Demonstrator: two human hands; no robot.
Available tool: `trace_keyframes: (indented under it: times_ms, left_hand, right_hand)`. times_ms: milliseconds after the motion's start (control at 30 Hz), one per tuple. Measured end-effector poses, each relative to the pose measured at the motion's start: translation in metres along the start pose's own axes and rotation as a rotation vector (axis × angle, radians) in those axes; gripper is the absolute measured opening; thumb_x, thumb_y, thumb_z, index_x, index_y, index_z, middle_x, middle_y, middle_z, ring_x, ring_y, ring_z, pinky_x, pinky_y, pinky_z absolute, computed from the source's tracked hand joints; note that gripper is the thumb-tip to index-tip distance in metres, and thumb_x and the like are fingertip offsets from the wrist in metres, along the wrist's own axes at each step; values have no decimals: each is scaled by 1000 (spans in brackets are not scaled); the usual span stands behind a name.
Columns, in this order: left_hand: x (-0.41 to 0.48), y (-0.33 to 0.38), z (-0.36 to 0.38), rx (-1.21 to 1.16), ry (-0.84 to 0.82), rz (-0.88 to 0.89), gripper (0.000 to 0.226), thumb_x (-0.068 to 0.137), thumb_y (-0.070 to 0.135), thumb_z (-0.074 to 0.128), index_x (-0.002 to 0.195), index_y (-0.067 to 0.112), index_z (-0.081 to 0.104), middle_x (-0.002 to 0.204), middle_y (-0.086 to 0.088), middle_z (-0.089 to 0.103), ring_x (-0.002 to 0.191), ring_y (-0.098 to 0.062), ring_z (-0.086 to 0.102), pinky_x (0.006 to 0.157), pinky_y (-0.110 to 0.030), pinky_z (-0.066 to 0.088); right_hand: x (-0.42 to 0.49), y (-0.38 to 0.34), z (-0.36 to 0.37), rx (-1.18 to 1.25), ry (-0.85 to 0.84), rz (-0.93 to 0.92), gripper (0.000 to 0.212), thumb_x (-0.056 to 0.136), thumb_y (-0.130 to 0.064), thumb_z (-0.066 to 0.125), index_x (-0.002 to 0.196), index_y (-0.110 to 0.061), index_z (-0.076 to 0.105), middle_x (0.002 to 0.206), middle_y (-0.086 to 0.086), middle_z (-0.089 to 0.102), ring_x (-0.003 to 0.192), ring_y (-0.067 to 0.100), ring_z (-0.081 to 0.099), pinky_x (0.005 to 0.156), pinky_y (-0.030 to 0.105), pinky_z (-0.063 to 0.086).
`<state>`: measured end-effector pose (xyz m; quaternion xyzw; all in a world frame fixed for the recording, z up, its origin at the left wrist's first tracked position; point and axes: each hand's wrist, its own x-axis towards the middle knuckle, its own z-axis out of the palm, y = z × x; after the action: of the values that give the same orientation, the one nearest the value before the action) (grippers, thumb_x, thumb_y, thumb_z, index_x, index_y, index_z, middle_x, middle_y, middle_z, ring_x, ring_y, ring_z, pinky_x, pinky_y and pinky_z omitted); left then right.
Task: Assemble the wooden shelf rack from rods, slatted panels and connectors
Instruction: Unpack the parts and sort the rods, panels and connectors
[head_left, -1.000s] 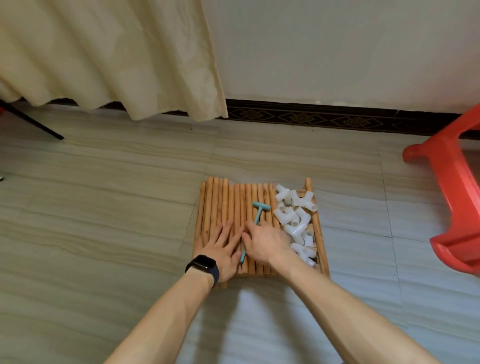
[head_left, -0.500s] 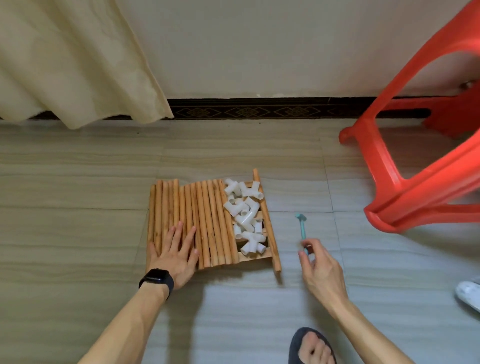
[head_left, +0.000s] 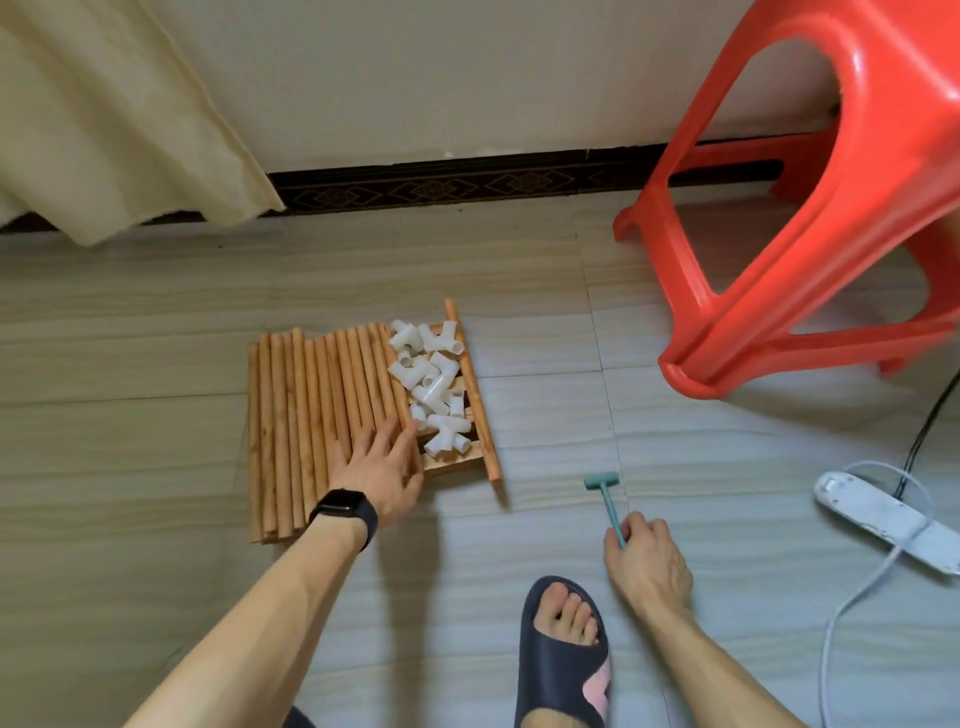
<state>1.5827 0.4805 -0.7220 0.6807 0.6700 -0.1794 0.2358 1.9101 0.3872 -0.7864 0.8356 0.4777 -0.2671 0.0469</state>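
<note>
A cream curtain (head_left: 114, 130) hangs far off beyond the left hand (head_left: 382, 470), up by the wall. That hand lies flat with its fingers spread, palm down on the near ends of the wooden rods (head_left: 317, 415), and a black watch (head_left: 345, 512) sits on its wrist. The rods lie side by side, running away from the hand. There are a dozen or so, packed too tightly for a sure count. They rest on a slatted panel (head_left: 449, 465), which carries everything like a tray, and its bare slats show just right of the fingertips.

Beyond those fingertips, on the same panel, is one heap of white connectors (head_left: 431, 384). There are well over ten, tumbled over each other. One more single rod (head_left: 470, 384) lies along the heap's far side at the panel's right edge.

Between the two hands, nearer the person, one foot in a dark slipper (head_left: 563, 660) is planted on the tiled floor. The right hand (head_left: 647, 564) pinches the handle end of a small teal hammer (head_left: 605, 496), whose head is just ahead of the fingers, low at the floor and well apart from the panel.

Past that hand, a red plastic stool (head_left: 831, 218) crowds the space. To the hand's right, one white power strip (head_left: 883, 519) lies on the floor with its cables.
</note>
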Motion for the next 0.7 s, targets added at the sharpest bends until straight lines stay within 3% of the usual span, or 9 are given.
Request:
trace_keyframes:
  times_ms: [133,233,367,500,600,700]
  left_hand:
    - [0,0,3,-31,-3,-27,78,99,45,48,157,41,-5,167,6,-11,154,-26,-3,122,-59,6]
    - [2,1,1,-72,25,-23,76,99,44,49,158,39,2,168,1,-6,154,-26,2,121,-58,8]
    - [17,-2,-7,-154,130,-7,79,92,47,57,157,35,14,167,-4,6,151,-29,17,121,-54,20]
    - [47,-3,-29,-194,202,58,85,87,42,63,156,36,14,167,-5,6,150,-30,20,119,-47,27]
    - [70,-3,-45,-136,192,108,89,84,48,65,156,42,12,167,-8,1,151,-33,15,120,-47,25]
    - [86,-6,-56,-20,106,143,79,86,57,60,153,47,21,167,-7,2,152,-32,8,120,-49,19]
  right_hand:
    - [0,-5,-7,-51,-72,8,37,95,-47,52,119,-18,52,124,8,51,112,30,57,86,36,48]
    - [3,-21,-24,-27,-25,-50,48,93,-46,57,130,-17,48,132,8,46,121,29,48,89,37,45]
    - [11,-75,-45,148,42,-297,53,90,-43,64,133,-16,50,136,5,46,126,26,44,96,36,41]
    - [17,-148,-57,205,-79,-580,70,87,-57,64,144,-26,38,144,-5,35,126,17,48,96,35,45]
    - [23,-194,-49,78,-166,-730,91,78,-67,67,151,-33,24,155,-5,19,131,23,46,95,41,50]
    - [33,-224,-32,-137,-182,-762,109,75,-70,68,156,-30,8,162,1,11,138,29,38,97,47,50]
